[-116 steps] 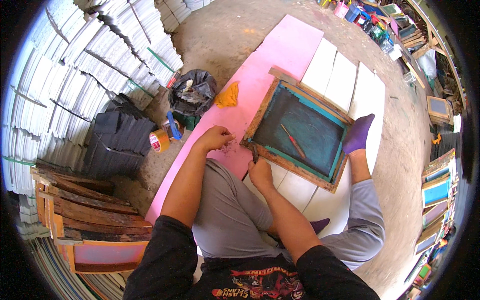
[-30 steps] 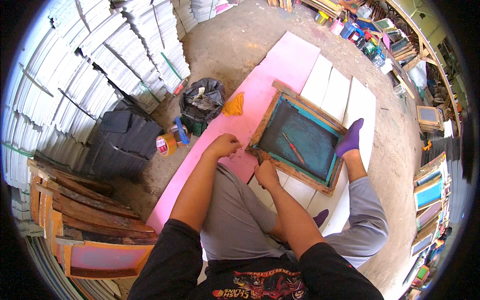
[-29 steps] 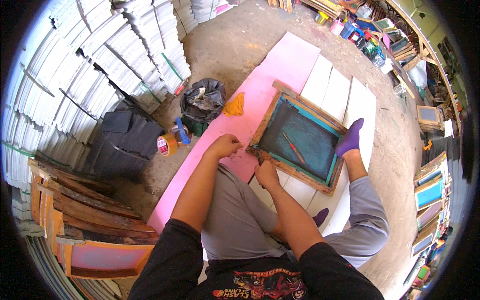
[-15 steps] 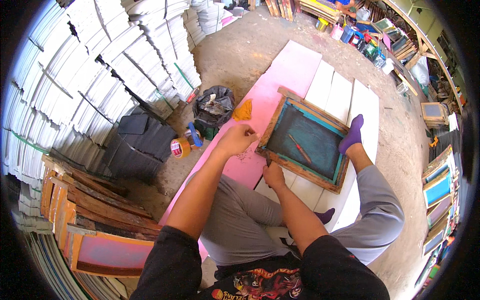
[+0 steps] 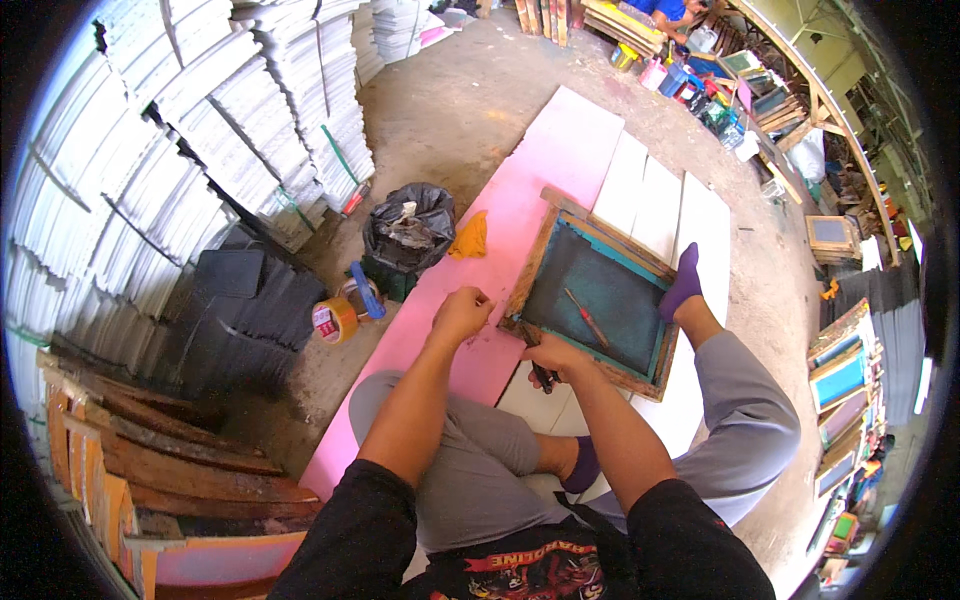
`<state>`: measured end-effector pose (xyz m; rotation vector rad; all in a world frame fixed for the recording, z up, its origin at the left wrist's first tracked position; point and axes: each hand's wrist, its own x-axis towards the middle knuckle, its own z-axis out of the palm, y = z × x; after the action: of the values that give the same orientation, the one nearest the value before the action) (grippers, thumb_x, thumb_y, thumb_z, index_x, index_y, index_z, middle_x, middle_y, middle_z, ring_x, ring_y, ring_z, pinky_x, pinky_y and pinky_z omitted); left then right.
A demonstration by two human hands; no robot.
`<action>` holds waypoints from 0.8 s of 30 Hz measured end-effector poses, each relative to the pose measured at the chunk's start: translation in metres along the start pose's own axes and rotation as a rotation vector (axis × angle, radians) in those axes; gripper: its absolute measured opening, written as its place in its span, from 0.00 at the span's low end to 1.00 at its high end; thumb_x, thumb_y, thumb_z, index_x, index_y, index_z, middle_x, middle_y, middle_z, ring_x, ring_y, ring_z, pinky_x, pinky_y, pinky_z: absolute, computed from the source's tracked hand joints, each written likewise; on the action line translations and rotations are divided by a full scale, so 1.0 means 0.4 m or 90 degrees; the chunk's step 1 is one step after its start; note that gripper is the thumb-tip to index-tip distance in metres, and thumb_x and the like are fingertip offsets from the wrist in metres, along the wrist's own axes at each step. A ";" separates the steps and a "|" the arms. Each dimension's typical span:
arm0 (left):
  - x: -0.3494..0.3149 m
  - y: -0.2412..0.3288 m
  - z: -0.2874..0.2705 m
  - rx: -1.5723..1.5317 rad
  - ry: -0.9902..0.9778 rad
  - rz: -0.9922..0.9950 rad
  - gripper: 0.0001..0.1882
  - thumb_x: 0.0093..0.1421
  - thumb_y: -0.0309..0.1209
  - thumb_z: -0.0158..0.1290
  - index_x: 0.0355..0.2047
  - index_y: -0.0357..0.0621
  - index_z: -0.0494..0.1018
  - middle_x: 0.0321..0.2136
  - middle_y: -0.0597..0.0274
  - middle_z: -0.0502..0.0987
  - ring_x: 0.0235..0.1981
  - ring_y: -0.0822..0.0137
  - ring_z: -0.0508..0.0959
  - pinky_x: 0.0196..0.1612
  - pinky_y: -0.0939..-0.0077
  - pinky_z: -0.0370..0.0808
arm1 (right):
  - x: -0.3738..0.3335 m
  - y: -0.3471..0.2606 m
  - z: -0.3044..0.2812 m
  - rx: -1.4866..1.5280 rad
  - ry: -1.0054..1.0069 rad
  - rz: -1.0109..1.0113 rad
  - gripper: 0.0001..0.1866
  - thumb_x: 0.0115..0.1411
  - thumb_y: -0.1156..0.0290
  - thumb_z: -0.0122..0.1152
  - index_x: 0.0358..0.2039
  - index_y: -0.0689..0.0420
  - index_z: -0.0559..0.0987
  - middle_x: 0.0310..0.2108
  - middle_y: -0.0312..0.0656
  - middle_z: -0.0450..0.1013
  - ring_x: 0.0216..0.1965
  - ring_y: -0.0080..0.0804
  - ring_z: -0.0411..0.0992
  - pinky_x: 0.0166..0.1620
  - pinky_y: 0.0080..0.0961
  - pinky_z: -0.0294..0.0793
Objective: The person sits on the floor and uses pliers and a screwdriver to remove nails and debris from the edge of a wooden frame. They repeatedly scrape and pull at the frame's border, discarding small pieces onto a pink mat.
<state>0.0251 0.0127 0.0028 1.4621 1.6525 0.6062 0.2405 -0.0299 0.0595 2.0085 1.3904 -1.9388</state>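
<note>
A wooden-framed printing screen (image 5: 548, 262) with dark teal mesh lies in front of me, partly on a pink board (image 5: 478, 285) and partly on white boards. A screwdriver (image 5: 588, 318) with a red handle rests on the mesh. My right hand (image 5: 556, 356) is closed round dark pliers (image 5: 541, 376) at the frame's near left corner, their tip close to the wood. Just left of that corner, above the pink board, my left hand (image 5: 462, 314) has its fingers pinched together; whatever they hold is too small to make out. Small dark bits are scattered below it.
An orange cloth (image 5: 469, 236) lies on the pink board's left edge, beside a black bag-lined bin (image 5: 408, 225). Tape rolls (image 5: 335, 320) sit on the floor. Tall white sheet stacks (image 5: 230, 110) and wooden frames (image 5: 190, 465) stand left. My socked foot (image 5: 683, 286) touches the screen's right side.
My right hand has turned, bringing the pliers' handles into sight. My left hand has drawn slightly back from the frame. The whole view has shifted a little.
</note>
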 end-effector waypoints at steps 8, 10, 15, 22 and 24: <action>0.065 0.000 0.013 0.055 -0.037 0.021 0.21 0.59 0.46 0.56 0.43 0.44 0.82 0.39 0.48 0.83 0.43 0.50 0.83 0.47 0.56 0.78 | 0.003 0.057 -0.009 0.136 0.020 0.062 0.16 0.63 0.70 0.58 0.49 0.57 0.70 0.33 0.48 0.78 0.28 0.36 0.78 0.28 0.34 0.79; 0.059 0.017 0.022 0.080 -0.093 -0.007 0.19 0.61 0.44 0.54 0.43 0.46 0.82 0.41 0.49 0.83 0.44 0.51 0.83 0.48 0.56 0.78 | -0.002 0.057 0.006 0.171 0.035 0.079 0.15 0.64 0.69 0.58 0.50 0.57 0.69 0.32 0.47 0.78 0.27 0.35 0.77 0.28 0.35 0.79; 0.064 0.029 0.061 0.125 -0.171 -0.039 0.16 0.61 0.37 0.52 0.44 0.46 0.82 0.41 0.50 0.83 0.45 0.53 0.83 0.47 0.59 0.78 | -0.007 0.022 0.024 0.159 0.056 0.084 0.14 0.65 0.68 0.56 0.49 0.59 0.70 0.27 0.45 0.75 0.21 0.33 0.73 0.22 0.34 0.75; 0.053 -0.004 0.095 0.039 -0.131 -0.044 0.16 0.58 0.33 0.52 0.44 0.47 0.83 0.39 0.46 0.83 0.45 0.52 0.83 0.49 0.60 0.77 | 0.067 0.114 0.075 -0.009 0.199 0.023 0.13 0.65 0.68 0.56 0.40 0.67 0.73 0.20 0.46 0.72 0.14 0.34 0.71 0.17 0.39 0.71; 0.057 -0.025 0.107 0.042 -0.113 -0.028 0.16 0.57 0.33 0.52 0.44 0.47 0.83 0.39 0.46 0.83 0.45 0.50 0.82 0.50 0.59 0.77 | 0.096 0.151 0.093 -0.090 0.256 -0.018 0.14 0.64 0.67 0.56 0.38 0.68 0.73 0.20 0.49 0.73 0.15 0.36 0.73 0.19 0.40 0.73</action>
<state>0.0552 0.0256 -0.0345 1.4783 1.5739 0.3902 0.2400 -0.0661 -0.0125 2.4091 1.5831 -1.4455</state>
